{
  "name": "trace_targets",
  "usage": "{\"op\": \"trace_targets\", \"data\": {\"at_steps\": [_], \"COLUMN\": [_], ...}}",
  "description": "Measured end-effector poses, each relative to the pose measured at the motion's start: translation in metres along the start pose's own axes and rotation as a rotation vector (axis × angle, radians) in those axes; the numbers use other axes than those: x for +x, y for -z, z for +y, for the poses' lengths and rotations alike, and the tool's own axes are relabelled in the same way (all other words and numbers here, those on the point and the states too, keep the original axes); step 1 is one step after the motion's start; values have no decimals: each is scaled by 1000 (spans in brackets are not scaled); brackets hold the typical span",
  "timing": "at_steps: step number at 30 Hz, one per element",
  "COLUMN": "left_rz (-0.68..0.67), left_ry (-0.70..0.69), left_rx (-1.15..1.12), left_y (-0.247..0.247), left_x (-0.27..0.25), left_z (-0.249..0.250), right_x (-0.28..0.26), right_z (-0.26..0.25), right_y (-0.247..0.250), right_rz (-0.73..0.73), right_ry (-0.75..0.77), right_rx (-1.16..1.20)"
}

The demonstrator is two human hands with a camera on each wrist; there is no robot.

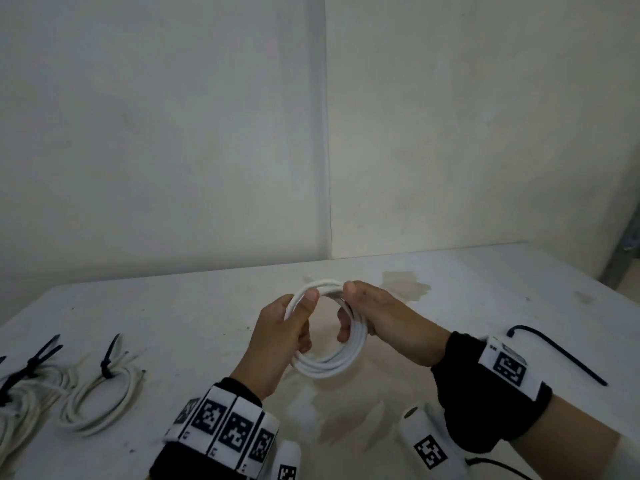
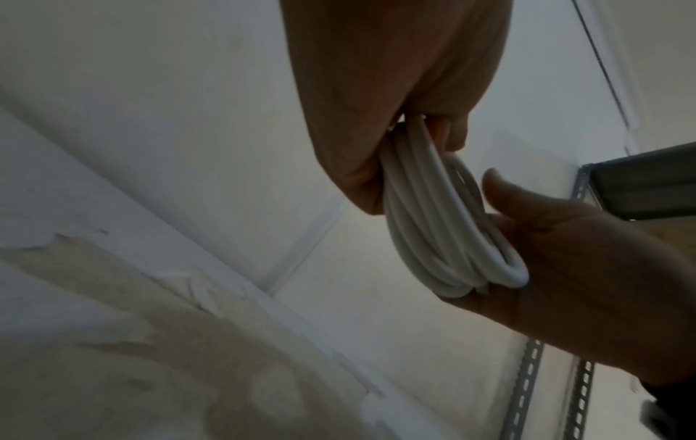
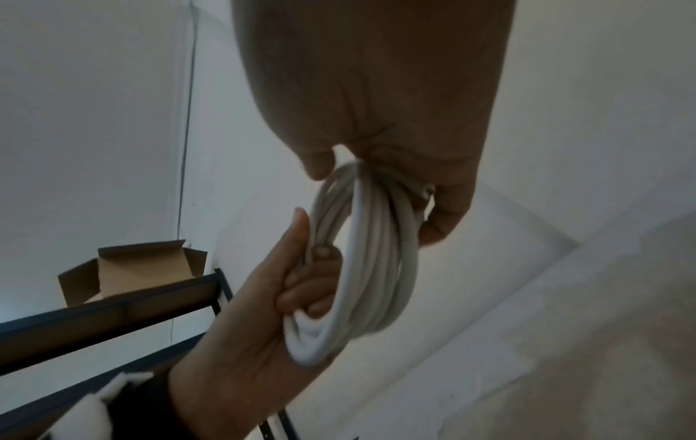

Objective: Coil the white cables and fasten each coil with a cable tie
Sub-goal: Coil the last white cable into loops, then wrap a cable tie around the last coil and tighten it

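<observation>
A white cable coil (image 1: 346,355) of several loops hangs in the air above the table's middle, held by both hands. My left hand (image 1: 284,327) grips the coil's left side, thumb lying along the top strand. My right hand (image 1: 374,317) curls round the coil's right side, thumb tip on its top. The left wrist view has the coil (image 2: 433,226) edge-on between the left hand (image 2: 384,98) and the right hand (image 2: 587,268). Seen from the right wrist, the coil (image 3: 376,268) runs from the right hand (image 3: 376,89) down into the left hand (image 3: 263,312). A loose black cable tie (image 1: 557,351) lies on the table at right.
Two white coils fastened with black ties lie at the table's left, one (image 1: 104,393) whole and one (image 1: 20,400) cut by the frame edge. The worn white table (image 1: 173,320) stands against a wall. A metal shelf (image 3: 113,303) holds a cardboard box (image 3: 132,268).
</observation>
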State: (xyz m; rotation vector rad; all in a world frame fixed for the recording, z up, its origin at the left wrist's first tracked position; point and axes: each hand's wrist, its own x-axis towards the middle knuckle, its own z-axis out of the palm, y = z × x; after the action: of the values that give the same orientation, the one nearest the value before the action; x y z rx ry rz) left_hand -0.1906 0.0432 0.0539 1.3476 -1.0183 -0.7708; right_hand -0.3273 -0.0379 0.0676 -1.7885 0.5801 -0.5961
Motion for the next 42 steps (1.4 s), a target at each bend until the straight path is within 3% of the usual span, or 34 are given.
{"op": "trace_targets", "data": {"at_steps": [3, 7, 9, 12, 23, 27, 30, 34, 37, 42], "left_rz": [-82, -230, -230, -215, -217, -195, -163, -122, -103, -68], "left_ry": [15, 213, 259, 139, 98, 135, 151, 168, 176, 186], "left_rx": [-42, -220, -177, 62, 18, 9, -6, -46, -59, -91], "left_y": [-7, -12, -22, -41, -91, -98, -102, -110, -116, -114], "left_x": [3, 11, 14, 12, 18, 20, 24, 30, 33, 36], "left_z": [1, 11, 12, 7, -2, -11, -14, -15, -16, -19], "right_x": [0, -5, -9, -16, -43, -49, -54, -69, -75, -65], "right_z": [6, 13, 15, 18, 30, 50, 75, 95, 95, 95], "right_y": [3, 18, 25, 33, 71, 113, 158, 203, 212, 203], "right_rz": [140, 153, 149, 142, 140, 343, 449, 303, 183, 93], "right_ry": [52, 92, 104, 112, -9, -190, -350, -654, -851, -893], "right_rx": [-60, -209, -304, -394, -160, -133, -439, -867, -1007, -1127]}}
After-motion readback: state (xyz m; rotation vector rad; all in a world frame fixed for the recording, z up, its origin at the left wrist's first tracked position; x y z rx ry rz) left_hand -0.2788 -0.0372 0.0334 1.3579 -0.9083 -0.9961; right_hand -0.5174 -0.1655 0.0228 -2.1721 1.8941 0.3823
